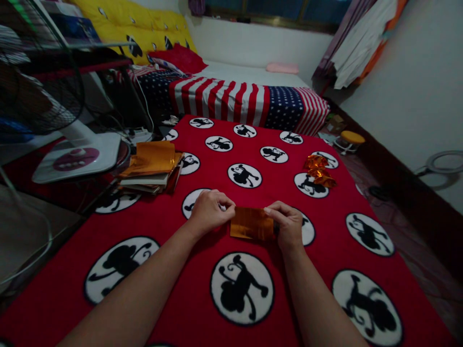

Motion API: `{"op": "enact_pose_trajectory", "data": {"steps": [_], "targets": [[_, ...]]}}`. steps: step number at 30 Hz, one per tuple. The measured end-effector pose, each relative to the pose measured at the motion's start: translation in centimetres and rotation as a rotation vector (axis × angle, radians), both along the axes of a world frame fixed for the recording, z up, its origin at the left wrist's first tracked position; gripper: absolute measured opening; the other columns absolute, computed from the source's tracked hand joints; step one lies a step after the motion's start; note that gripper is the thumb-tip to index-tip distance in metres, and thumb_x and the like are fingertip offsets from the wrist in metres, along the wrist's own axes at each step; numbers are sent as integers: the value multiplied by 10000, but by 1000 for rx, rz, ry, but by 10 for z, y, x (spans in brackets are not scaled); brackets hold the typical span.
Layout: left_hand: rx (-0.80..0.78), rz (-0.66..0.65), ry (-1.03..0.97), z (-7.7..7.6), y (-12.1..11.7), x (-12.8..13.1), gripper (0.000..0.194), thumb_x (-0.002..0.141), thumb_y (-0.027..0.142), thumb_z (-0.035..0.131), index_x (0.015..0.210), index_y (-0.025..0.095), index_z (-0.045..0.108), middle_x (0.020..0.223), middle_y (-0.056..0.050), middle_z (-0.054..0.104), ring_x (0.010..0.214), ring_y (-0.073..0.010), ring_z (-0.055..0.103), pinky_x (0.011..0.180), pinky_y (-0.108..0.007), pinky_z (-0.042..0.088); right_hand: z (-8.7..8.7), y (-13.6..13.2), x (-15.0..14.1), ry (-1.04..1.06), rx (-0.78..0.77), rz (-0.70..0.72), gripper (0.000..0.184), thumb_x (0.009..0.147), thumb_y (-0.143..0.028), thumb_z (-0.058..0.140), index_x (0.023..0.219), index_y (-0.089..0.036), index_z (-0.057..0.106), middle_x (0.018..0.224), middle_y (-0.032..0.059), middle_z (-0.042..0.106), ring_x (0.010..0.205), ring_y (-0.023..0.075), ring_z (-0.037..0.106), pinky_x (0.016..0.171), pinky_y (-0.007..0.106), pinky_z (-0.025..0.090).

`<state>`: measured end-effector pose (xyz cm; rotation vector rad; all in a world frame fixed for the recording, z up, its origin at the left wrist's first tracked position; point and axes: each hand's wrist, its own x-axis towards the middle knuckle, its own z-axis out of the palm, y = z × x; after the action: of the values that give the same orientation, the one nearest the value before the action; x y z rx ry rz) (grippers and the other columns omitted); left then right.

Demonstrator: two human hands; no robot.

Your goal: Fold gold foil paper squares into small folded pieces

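A folded sheet of gold foil paper point(251, 223) lies on the red blanket point(202, 289) with black-and-white monkey circles. My left hand point(210, 210) pinches its left edge with fingers curled. At the sheet's right edge my right hand point(288, 224) grips it, thumb on top. Both forearms reach in from the bottom of the view.
A stack of gold foil sheets point(152, 166) sits on the blanket's left edge. Folded gold pieces point(320, 170) lie at the right. A fan point(43, 101) stands at the left on its white base. A bed with a stars-and-stripes cover point(249, 99) lies behind; a wall runs along the right.
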<state>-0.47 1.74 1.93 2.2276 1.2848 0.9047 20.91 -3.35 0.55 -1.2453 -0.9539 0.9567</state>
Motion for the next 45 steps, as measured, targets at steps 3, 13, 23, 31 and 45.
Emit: {"op": "enact_pose_trajectory", "data": {"steps": [3, 13, 23, 31, 45], "targets": [[-23, 94, -36, -3, 8, -11, 156, 717, 182, 595, 638, 194, 729, 676, -17, 722, 667, -147, 626, 669, -246, 447, -2, 3, 11, 77, 1, -95, 123, 616, -251, 748, 570, -194, 649, 511, -51, 526, 479, 96, 420, 471, 234, 290], [-178, 20, -299, 4, -2, 7, 297, 773, 375, 689, 992, 178, 727, 889, -44, 742, 772, -151, 661, 701, -233, 486, -1, 2, 5, 117, -13, -72, 137, 609, -244, 760, 565, -188, 643, 521, -47, 512, 499, 93, 419, 473, 228, 286], [-155, 10, -278, 3, -5, 10, 156, 814, 307, 664, 768, 193, 759, 777, -30, 750, 724, -153, 667, 727, -261, 474, -1, -1, -4, 19, -36, 9, 162, 674, -285, 743, 602, -182, 641, 556, -37, 557, 469, 85, 413, 467, 229, 315], [-99, 19, -194, 4, -5, 9, 131, 817, 270, 659, 751, 203, 750, 763, -9, 747, 716, -145, 653, 733, -266, 453, 14, -1, -5, -261, 54, 164, 253, 745, -336, 680, 960, -203, 667, 882, 27, 664, 806, 179, 604, 695, 266, 460], [-33, -130, -124, 4, -10, 15, 101, 813, 223, 677, 736, 208, 740, 723, 9, 728, 698, -128, 621, 721, -266, 413, 18, -3, -17, -639, 30, 206, 92, 759, -216, 594, 696, -179, 648, 636, -7, 615, 573, 116, 520, 547, 223, 378]]}}
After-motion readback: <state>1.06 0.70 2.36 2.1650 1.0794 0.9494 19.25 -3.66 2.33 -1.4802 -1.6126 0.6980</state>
